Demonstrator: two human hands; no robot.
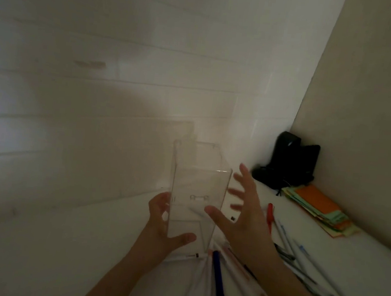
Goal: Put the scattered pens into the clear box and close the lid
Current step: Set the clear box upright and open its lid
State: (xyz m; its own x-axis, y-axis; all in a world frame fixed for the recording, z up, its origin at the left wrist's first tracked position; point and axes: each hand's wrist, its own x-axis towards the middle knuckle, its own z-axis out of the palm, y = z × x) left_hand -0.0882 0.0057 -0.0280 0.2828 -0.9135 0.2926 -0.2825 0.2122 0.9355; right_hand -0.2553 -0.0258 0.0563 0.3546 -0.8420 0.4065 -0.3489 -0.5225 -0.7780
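Head view, dim and a little blurred: the clear box (197,195) sits just below the middle of the frame, lifted off the white table (36,252) and tilted, its open top toward the tiled wall. The left hand (165,230) grips the box at its lower left, fingers curled round the left wall and the thumb pressed along the bottom edge. The right hand (243,214) is spread wide just right of the box, fingers splayed; its thumb lies across the near face, but whether it actually touches cannot be told, and it has hold of nothing. Whether a lid is on the box cannot be made out. The scattered pens (297,265) lie on the table in the lower right of the frame, several with blue caps, with a red pen (270,214) at the upper end of the group. A dark blue pen (218,283) and some pale ones lie at the bottom centre, between the forearms. In the right corner stand a black device (286,161) and, beside it, a stack of coloured paper (320,207)
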